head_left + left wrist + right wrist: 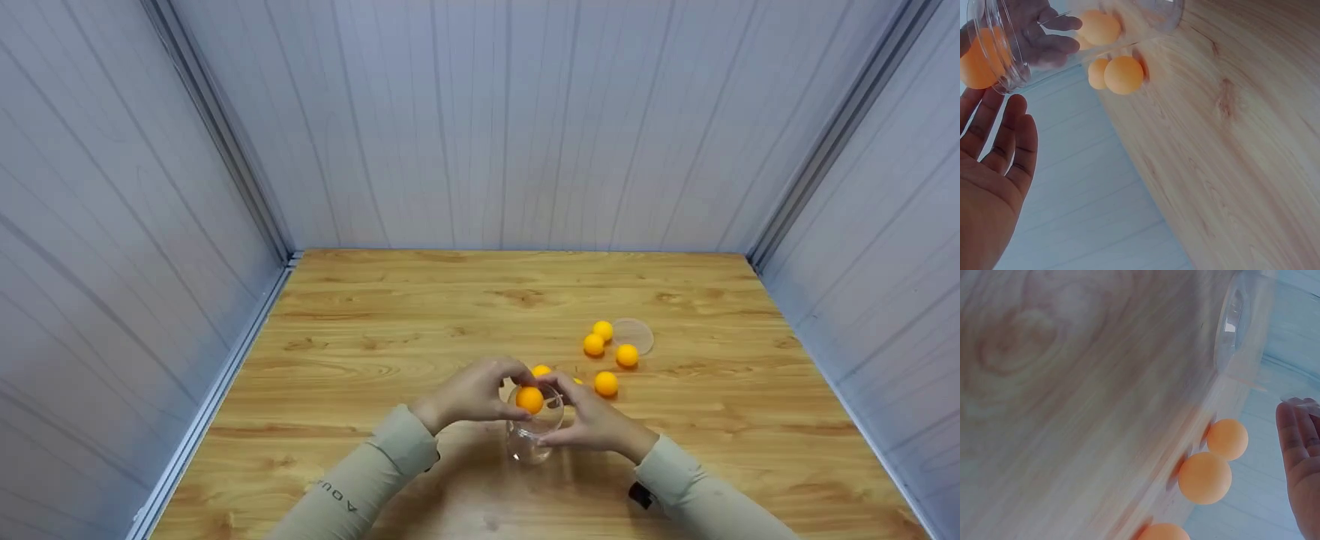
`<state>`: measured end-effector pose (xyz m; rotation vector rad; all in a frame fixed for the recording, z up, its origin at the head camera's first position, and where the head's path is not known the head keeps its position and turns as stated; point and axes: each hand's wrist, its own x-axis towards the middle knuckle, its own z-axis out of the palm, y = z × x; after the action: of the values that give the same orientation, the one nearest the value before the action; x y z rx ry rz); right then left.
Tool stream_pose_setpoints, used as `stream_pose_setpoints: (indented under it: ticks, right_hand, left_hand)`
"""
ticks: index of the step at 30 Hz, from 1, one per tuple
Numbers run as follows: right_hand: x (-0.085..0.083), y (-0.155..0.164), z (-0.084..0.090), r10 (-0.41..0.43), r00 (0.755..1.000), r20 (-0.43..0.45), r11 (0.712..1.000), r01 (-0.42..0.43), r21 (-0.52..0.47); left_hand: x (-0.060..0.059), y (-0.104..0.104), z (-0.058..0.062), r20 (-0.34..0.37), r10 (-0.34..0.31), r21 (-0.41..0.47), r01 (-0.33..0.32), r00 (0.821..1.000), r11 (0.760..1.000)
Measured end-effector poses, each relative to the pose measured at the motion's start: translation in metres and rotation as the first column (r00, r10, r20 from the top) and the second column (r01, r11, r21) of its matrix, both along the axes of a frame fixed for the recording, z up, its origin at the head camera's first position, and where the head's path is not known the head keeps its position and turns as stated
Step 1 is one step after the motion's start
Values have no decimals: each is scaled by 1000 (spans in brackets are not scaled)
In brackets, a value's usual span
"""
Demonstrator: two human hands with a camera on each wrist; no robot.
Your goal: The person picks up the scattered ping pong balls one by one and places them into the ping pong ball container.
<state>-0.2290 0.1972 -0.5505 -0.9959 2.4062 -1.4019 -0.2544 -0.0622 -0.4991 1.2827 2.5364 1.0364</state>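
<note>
- A clear plastic jar [534,427] stands on the wooden bench [420,330], close to its near edge and between the two hands, its open mouth turned upward toward the head camera.
- The left hand [472,394] comes in from the left and holds an orange ball [529,400] right at the jar's mouth, thumb and fingertips curled round it. In the left wrist view the other fingers [1002,140] look fairly straight, so how tightly the ball is pinched is hard to judge.
- The right hand [592,424] grips the jar's right side, fingers wrapped round its wall and steadying it.
- The relation that matters: the ball sits directly over the opening, in line with the jar's upright long axis, and the left hand is the one carrying it while the right only braces the jar.
- Another orange ball [541,370] shows just behind the hands, partly hidden by them.
- Four loose balls lie on the bench beyond and to the right, nearer the right hand: one [606,383] close by, and three [594,344] grouped farther back.
- A clear round lid [637,334] lies flat beside that far group, touching or nearly touching the balls.
- Pale panelled walls [480,120] enclose the bench on three sides.
</note>
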Motion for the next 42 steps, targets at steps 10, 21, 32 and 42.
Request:
stream_pose_setpoints:
  ticks: [10,21,32,42]
  right_hand:
    - [3,0,-3,1,1000,-3,1000,-1,-1]
    - [2,0,-2,3,1000,-8,1000,-3,-8]
    - [2,-1,-1,11,1000,-21,1000,-11,-15]
    - [0,-2,-1,24,999,-26,999,-25,-32]
  left_hand:
    - [3,2,-6,-5,-8,-36,8,1000,999]
    - [2,4,-4,-56,-11,-91,5,998,996]
    - [4,4,-2,-25,-17,-108,14,1000,994]
    - [4,3,-2,-2,-4,-85,3,1000,996]
